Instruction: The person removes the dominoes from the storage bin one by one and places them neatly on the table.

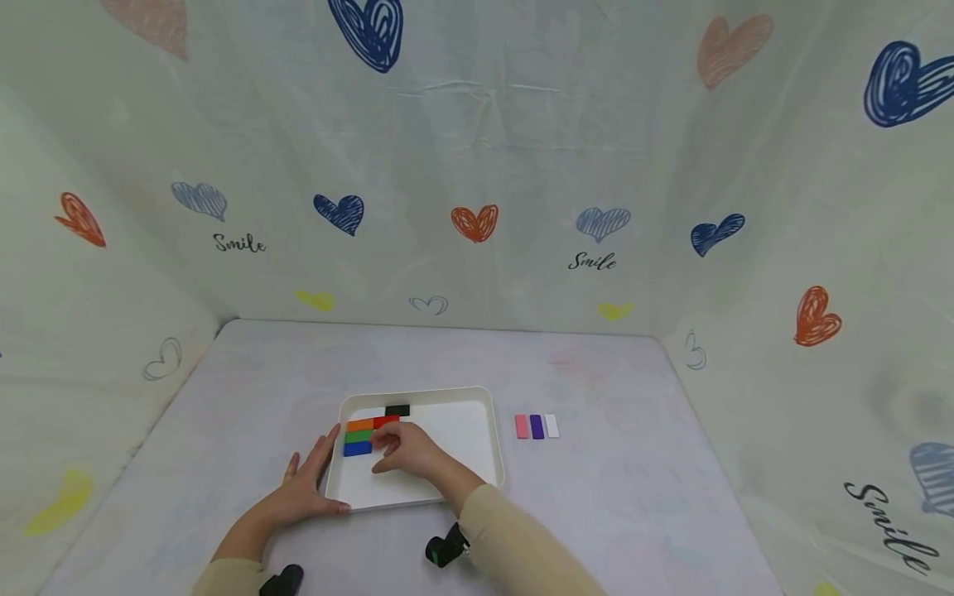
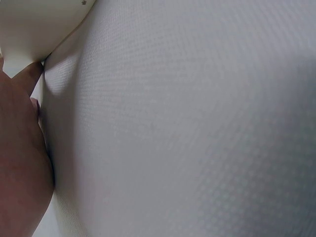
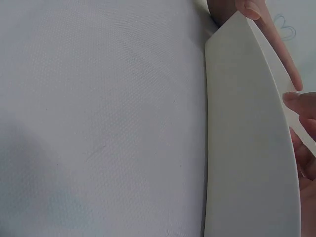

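A shallow white tray [image 1: 488,430] lies on the table in the head view. Rectangular blocks sit together at its left: orange [image 1: 360,425], red [image 1: 385,421], green [image 1: 358,436], blue [image 1: 358,449] and black [image 1: 397,410]. My left hand [image 1: 301,492] rests at the tray's front left corner, fingers stretched along the left side, thumb against the front. My right hand [image 1: 413,451] reaches over the tray beside the green and blue blocks. Its fingers bend loosely, with thumb and forefinger apart. No block shows between them, though the hand hides what lies beneath.
Pink [image 1: 522,426], purple [image 1: 537,426] and white [image 1: 551,425] blocks lie in a row on the table [image 1: 619,497] right of the tray. A heart-printed curtain [image 1: 522,165] surrounds the table at the back and sides. Black devices [image 1: 445,548] are at both wrists.
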{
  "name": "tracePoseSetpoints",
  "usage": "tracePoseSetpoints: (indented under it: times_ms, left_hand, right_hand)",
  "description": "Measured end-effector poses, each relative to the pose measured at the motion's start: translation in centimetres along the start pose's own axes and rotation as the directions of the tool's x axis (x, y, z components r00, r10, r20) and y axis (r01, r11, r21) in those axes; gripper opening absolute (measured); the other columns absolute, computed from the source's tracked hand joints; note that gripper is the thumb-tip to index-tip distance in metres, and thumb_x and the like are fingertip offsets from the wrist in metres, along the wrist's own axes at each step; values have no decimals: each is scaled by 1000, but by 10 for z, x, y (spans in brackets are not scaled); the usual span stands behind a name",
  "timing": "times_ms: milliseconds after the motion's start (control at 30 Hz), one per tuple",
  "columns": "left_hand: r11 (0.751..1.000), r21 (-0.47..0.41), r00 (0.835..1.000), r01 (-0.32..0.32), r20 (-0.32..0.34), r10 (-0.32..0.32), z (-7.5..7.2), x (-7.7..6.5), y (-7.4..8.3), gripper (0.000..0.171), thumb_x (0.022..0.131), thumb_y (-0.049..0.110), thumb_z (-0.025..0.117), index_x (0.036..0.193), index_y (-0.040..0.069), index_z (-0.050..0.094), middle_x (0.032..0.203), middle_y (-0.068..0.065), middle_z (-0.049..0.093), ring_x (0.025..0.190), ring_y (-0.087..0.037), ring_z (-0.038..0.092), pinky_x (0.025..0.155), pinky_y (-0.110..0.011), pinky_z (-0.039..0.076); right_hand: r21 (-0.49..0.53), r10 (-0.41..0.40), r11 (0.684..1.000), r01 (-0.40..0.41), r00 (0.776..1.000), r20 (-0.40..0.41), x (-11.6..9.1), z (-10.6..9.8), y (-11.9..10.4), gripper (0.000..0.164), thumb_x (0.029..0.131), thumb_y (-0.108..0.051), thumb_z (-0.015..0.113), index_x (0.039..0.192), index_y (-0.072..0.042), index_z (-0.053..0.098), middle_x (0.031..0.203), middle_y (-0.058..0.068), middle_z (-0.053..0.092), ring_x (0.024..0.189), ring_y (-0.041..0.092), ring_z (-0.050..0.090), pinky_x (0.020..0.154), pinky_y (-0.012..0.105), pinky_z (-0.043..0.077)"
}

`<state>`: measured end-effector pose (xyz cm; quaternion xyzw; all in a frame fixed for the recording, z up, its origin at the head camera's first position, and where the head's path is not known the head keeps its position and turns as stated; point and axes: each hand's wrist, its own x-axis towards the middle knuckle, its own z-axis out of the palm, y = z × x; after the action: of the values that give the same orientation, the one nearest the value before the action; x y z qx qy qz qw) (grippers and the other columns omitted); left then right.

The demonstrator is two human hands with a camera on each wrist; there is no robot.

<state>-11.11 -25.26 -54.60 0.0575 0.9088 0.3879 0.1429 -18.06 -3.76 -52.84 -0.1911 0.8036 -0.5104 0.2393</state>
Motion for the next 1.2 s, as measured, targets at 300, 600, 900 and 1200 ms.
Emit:
tracePoseSetpoints:
  times_ms: [300, 600, 900, 1200]
  left_hand:
    - [1000, 7, 1000, 1, -4, -1, 0, 1, -1, 131, 61, 45, 88, 155, 9, 5, 157, -31, 8, 142, -51, 0, 106, -65, -18]
    - [1000, -5, 1000, -13, -13, 13, 0, 0, 0, 131, 62, 45, 89, 155, 8, 5, 156, -32, 9, 142, -52, 0, 106, -65, -18]
    - [1000, 3, 1000, 3, -1, -3, 0, -1, 2, 131, 62, 46, 88, 155, 9, 4, 157, -31, 8, 142, -51, -1, 106, -65, -18]
    - [1000, 2, 1000, 23, 11, -23, 0, 0, 3, 132, 61, 46, 88, 156, 9, 3, 157, -30, 7, 142, -50, -3, 106, -63, -20]
  right_hand:
    - [-58, 29, 998, -29, 999, -15, 2, 3, -4, 34, 76, -4, 83, 107, -6, 69, 90, -5, 64, 74, 7, 54, 69, 17, 49]
    - [-91, 57, 994, -60, 998, -38, 2, 4, -7, 35, 76, -7, 83, 108, -8, 70, 94, -4, 65, 74, 8, 52, 67, 18, 49]
    - [-122, 64, 990, -68, 997, -36, 5, 5, -6, 36, 76, -10, 83, 109, -11, 70, 93, -6, 62, 74, 8, 51, 66, 18, 47]
    - [-105, 36, 994, -36, 999, -4, 5, 7, -5, 34, 76, -8, 83, 107, -10, 71, 92, -8, 65, 74, 6, 52, 67, 17, 48]
